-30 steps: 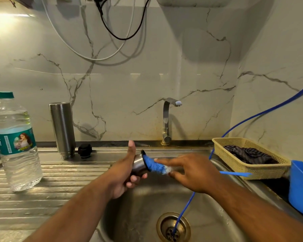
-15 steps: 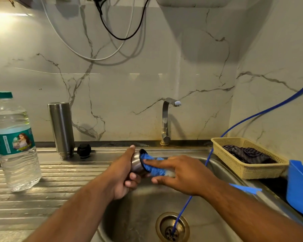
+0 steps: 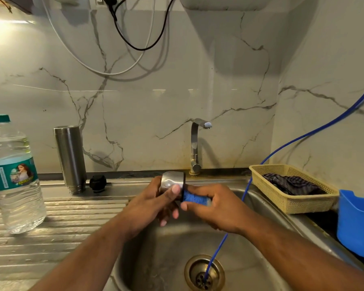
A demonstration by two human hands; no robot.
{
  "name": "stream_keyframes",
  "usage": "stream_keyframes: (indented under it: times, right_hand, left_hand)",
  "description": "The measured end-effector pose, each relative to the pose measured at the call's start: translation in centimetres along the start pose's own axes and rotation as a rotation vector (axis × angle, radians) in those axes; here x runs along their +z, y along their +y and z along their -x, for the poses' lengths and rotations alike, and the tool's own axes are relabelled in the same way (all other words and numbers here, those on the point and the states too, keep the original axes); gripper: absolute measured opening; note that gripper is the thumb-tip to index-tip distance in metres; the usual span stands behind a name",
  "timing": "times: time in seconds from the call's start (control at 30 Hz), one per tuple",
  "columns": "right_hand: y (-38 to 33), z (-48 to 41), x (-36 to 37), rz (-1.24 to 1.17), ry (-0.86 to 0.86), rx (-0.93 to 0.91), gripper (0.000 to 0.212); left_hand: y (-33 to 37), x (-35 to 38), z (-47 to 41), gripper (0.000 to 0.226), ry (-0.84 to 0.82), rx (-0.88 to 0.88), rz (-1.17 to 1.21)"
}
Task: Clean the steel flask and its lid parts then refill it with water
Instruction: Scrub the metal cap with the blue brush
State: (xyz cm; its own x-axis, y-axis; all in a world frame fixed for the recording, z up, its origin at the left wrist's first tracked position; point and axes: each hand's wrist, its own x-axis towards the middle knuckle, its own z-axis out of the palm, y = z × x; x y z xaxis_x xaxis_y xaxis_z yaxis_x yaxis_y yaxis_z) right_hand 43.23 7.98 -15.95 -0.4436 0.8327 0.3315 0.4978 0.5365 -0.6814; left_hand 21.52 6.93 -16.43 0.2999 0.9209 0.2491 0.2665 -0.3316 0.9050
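Over the sink basin (image 3: pixel 168 255), my left hand (image 3: pixel 149 206) grips a small steel lid cup (image 3: pixel 171 179) with a black rim, its mouth turned right. My right hand (image 3: pixel 216 208) is closed on a blue bottle brush (image 3: pixel 192 198), whose bristle head sits at the cup's mouth. The steel flask (image 3: pixel 70 158) stands upside down on the draining board, at the back left. Beside it lies the black stopper (image 3: pixel 97 182). A large plastic water bottle (image 3: pixel 12 175) with a green cap stands at the far left.
The tap (image 3: pixel 197 148) rises behind my hands, not running. A thin blue hose (image 3: pixel 216 250) drops from the right wall into the drain (image 3: pixel 204 273). A yellow basket (image 3: pixel 292 198) holding a dark cloth and a blue tub (image 3: pixel 355 223) sit on the right counter.
My left hand has lifted and turned the lid cup, so its steel side now shows. My right hand slid up the brush and now covers its handle, close to the cup.
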Motion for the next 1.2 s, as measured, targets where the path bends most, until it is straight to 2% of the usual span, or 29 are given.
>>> stream_keyframes:
  times: [0.1, 0.17, 0.23, 0.3, 0.37, 0.43, 0.47, 0.53, 0.6, 0.7, 0.77, 0.87, 0.93, 0.97, 1.03, 1.1, 1.2]
  right_hand:
    - [0.3, -0.6, -0.1, 0.639, 0.015, -0.13, 0.058]
    - [0.1, -0.7, -0.1, 0.83, -0.003, -0.16, 0.059]
    - [0.2, -0.7, 0.1, 0.781, 0.026, -0.141, 0.057]
    - [0.8, -0.7, 0.6, 0.509, 0.078, -0.062, 0.051]
    - [1.1, -0.9, 0.9, 0.249, 0.115, -0.002, 0.044]
    - [1.2, -0.9, 0.9, 0.116, 0.111, 0.029, 0.041]
    - [1.1, -0.9, 0.8, 0.098, 0.101, 0.024, 0.041]
    - [0.9, -0.9, 0.4, 0.19, 0.099, -0.013, 0.047]
    - [0.4, -0.8, 0.2, 0.425, 0.076, -0.074, 0.056]
    - [-0.4, -0.4, 0.4, 0.646, 0.025, -0.123, 0.063]
    - [-0.3, -0.5, 0.6, 0.701, 0.024, -0.133, 0.064]
    - [0.4, -0.6, 0.7, 0.54, 0.096, -0.101, 0.054]
    - [0.8, -0.7, 0.8, 0.33, 0.144, -0.036, 0.047]
    - [0.7, -0.7, 0.8, 0.256, 0.154, -0.014, 0.047]
    - [0.6, -0.7, 0.7, 0.263, 0.153, -0.049, 0.051]
    - [0.3, -0.7, 0.2, 0.456, 0.111, -0.117, 0.055]
    - [-0.1, -0.6, -0.5, 0.797, 0.109, -0.305, 0.055]
  left_hand:
    - [-0.3, 1.2, 0.0, 0.096, 0.026, -0.255, 0.145]
    - [-0.2, 1.7, 0.0, 0.104, 0.023, -0.363, 0.158]
    - [-0.4, 1.8, -0.2, 0.102, 0.043, -0.313, 0.057]
    - [-0.3, 1.4, -0.4, 0.086, 0.071, -0.185, 0.08]
    - [-0.2, 0.8, -0.5, 0.078, 0.02, -0.072, 0.092]
    - [-0.3, 0.4, -0.6, 0.068, -0.005, 0.044, -0.005]
    - [-0.2, 0.4, -0.5, 0.061, 0.001, 0.075, 0.025]
    - [0.0, 0.6, -0.5, 0.055, 0.02, 0.035, 0.255]
    - [0.4, 0.7, -0.4, 0.064, 0.075, -0.08, 0.394]
    - [0.8, 0.2, -0.1, 0.084, 0.046, -0.234, 0.27]
    - [0.7, -0.1, 0.1, 0.094, 0.015, -0.227, 0.141]
    - [0.7, 0.0, 0.0, 0.082, -0.033, -0.121, 0.172]
    - [0.5, 0.2, -0.2, 0.08, -0.034, 0.001, 0.067]
    - [0.4, 0.3, -0.3, 0.073, -0.004, 0.046, 0.025]
    - [0.6, 0.4, -0.3, 0.053, 0.046, 0.059, 0.14]
    - [0.9, 0.3, -0.2, 0.044, 0.069, -0.038, 0.366]
    - [1.1, -0.2, -0.1, 0.069, 0.081, -0.36, 0.402]
